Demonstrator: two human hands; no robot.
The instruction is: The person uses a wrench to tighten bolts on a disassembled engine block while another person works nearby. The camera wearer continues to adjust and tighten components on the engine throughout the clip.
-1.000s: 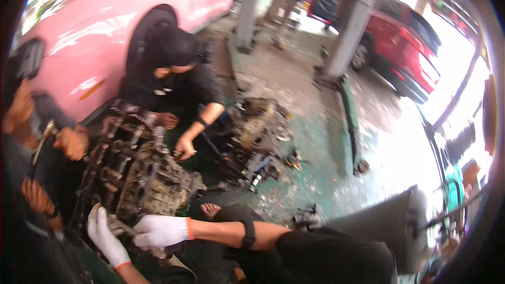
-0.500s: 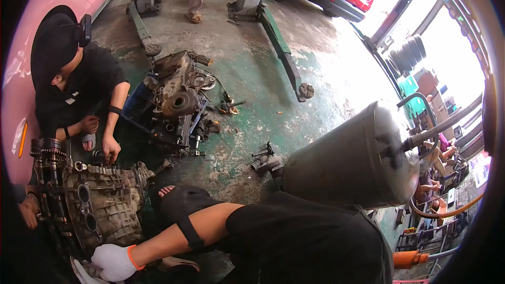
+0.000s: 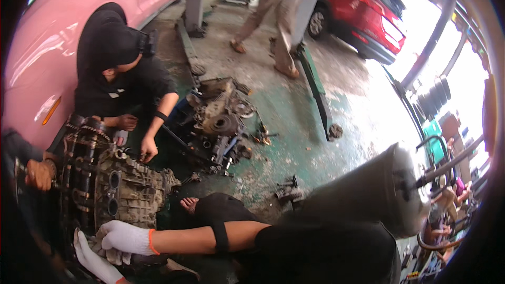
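Observation:
A partly stripped car engine (image 3: 134, 186) lies on its side at the left, its dark shafts (image 3: 79, 179) along the left edge and two round ports in its casing. My right hand (image 3: 123, 236), in a white glove with an orange cuff, reaches in from the right to its near end. Its fingers are curled; what they hold, if anything, is hidden. Just below, my left hand (image 3: 93, 263), gloved alike, has its fingers stretched out along the engine's near corner. Across the engine, a crouching person in black has a bare hand (image 3: 149, 148) by its far side.
Another worker's hand (image 3: 40, 173) is at the engine's left. Beyond lies a second greasy engine assembly (image 3: 221, 121) with loose parts. A large metal tank (image 3: 363, 194) stands at right. Lift arms (image 3: 315, 87), a pink car (image 3: 58, 68) and a red car (image 3: 363, 16) surround the floor.
My view has swung left and up, shifting the scene right and down. More of my left glove shows. The person in the background has stepped across between the lift posts.

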